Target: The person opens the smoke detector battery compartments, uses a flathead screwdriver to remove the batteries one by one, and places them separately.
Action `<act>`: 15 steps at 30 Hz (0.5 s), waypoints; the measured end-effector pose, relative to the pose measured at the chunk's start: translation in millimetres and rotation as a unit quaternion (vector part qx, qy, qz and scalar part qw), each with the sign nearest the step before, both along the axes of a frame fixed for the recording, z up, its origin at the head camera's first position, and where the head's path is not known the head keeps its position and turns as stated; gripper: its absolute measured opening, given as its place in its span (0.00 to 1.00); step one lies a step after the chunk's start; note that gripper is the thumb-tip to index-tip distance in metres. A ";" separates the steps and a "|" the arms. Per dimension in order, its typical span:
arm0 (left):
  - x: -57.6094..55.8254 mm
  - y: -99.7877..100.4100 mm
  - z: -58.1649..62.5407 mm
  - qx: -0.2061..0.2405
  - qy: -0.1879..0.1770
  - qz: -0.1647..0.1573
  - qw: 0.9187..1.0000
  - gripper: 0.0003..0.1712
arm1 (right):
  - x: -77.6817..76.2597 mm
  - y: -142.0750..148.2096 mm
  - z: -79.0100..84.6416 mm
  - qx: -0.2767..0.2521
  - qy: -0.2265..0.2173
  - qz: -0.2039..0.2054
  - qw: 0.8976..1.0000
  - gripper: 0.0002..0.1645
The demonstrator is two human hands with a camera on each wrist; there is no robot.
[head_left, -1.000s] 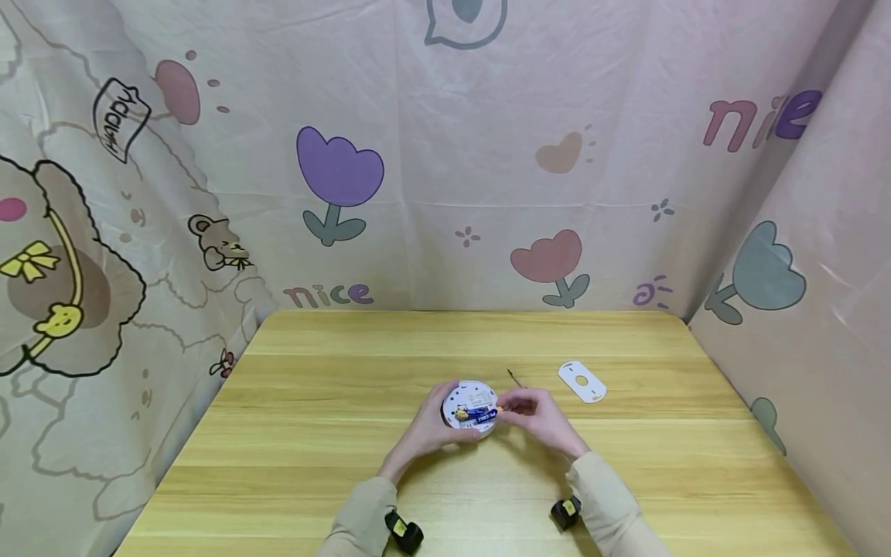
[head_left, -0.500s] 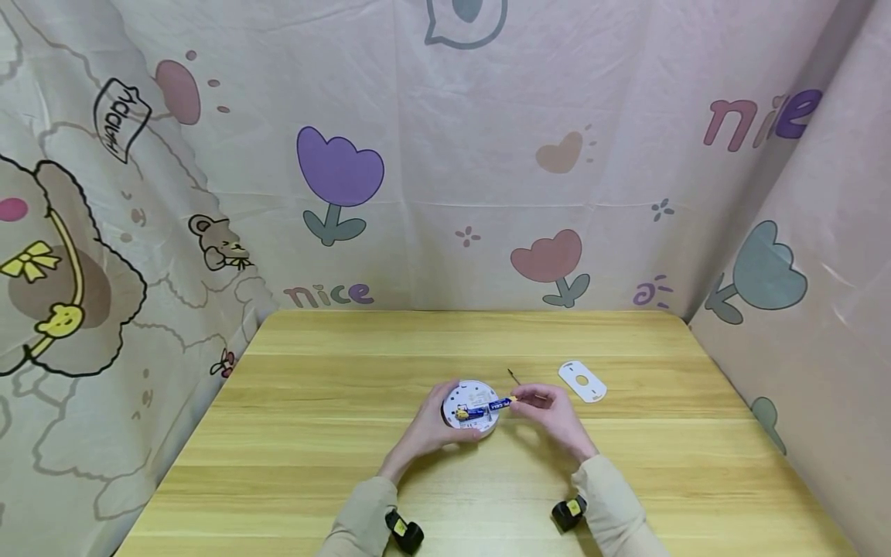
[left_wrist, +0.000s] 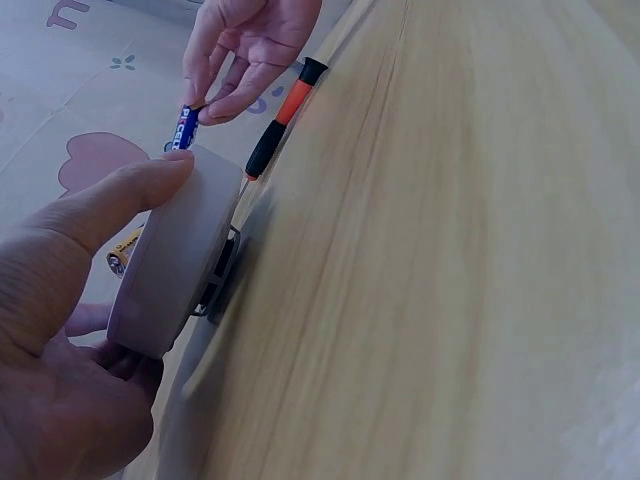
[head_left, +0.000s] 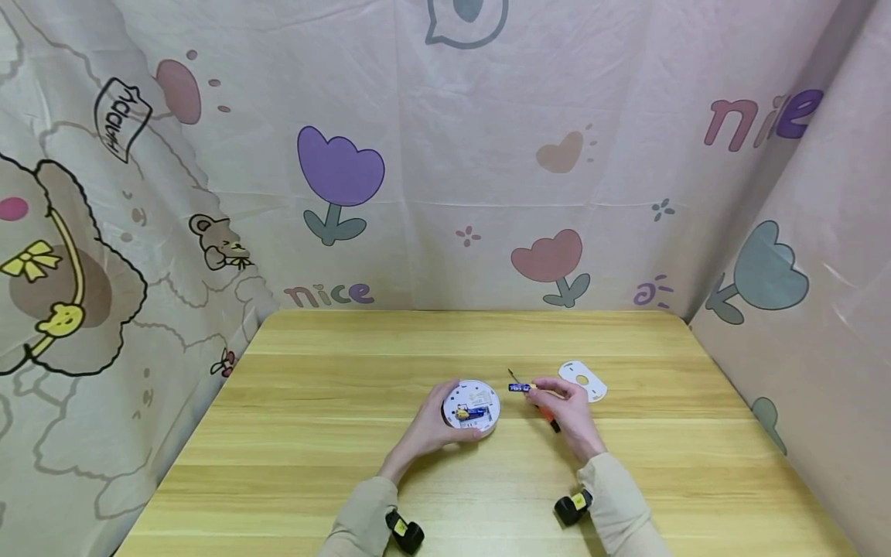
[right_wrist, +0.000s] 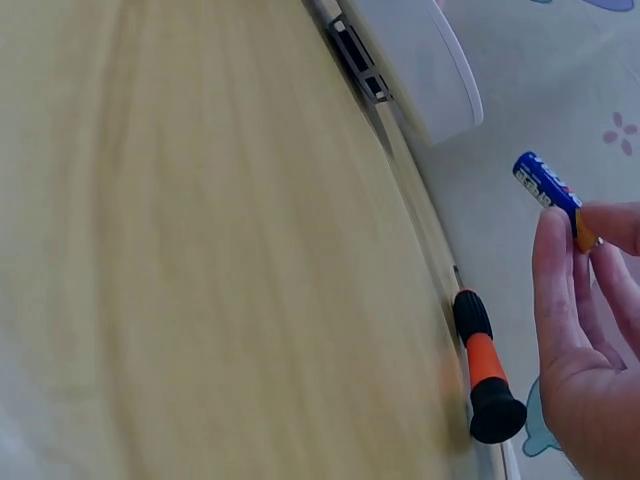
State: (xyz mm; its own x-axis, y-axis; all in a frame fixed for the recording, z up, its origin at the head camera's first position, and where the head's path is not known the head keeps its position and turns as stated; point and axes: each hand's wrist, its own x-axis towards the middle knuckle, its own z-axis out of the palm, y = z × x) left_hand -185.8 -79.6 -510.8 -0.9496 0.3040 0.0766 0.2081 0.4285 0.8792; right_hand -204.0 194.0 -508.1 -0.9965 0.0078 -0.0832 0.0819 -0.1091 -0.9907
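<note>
My left hand [head_left: 430, 425] grips a round white device [head_left: 459, 396], which looks like a smoke alarm, with its back face turned up. A blue-and-gold battery [head_left: 477, 413] sits in its compartment. In the left wrist view my thumb [left_wrist: 150, 185] lies along the casing [left_wrist: 180, 260], and a battery's gold end [left_wrist: 122, 255] shows past its edge. My right hand [head_left: 569, 406] pinches another blue-and-gold battery [head_left: 519, 387] by its gold end, apart from the device, to its right. The right wrist view shows that battery [right_wrist: 545, 182] between thumb and fingertips.
A screwdriver [right_wrist: 486, 360] with an orange-and-black handle lies on the wooden table [head_left: 334, 402], partly under my right hand in the head view. Behind that hand lies a white oblong plate [head_left: 572, 371] with a round hole. Printed curtains [head_left: 445, 155] hang behind the table and at both sides.
My right hand has drawn one battery out of the device and carried it right and slightly back, uncovering the screwdriver's handle. My left hand keeps its grip on the device.
</note>
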 end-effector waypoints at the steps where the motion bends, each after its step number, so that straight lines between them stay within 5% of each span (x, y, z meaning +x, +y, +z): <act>1: -0.1 0.1 -0.1 -0.001 -0.001 0.000 1.000 0.63 | -0.3 0.9 -0.4 -0.011 -0.003 -0.005 1.000 0.19; 8: 0.1 0.5 0.2 -0.003 0.000 0.000 1.000 0.63 | -0.6 5.1 -2.3 -0.087 -0.012 -0.042 0.995 0.16; 15: 0.4 0.6 0.2 -0.004 0.004 0.000 1.000 0.62 | -2.3 5.3 -0.8 -0.049 -0.028 -0.098 0.994 0.14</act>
State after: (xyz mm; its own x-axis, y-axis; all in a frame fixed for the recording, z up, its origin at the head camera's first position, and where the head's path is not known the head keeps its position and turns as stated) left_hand -185.3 -79.0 -510.6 -0.9491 0.3039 0.0826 0.2155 0.4355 0.8740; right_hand -206.3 199.3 -509.0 -0.9702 0.1906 -0.1493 0.1052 -0.2234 -0.9690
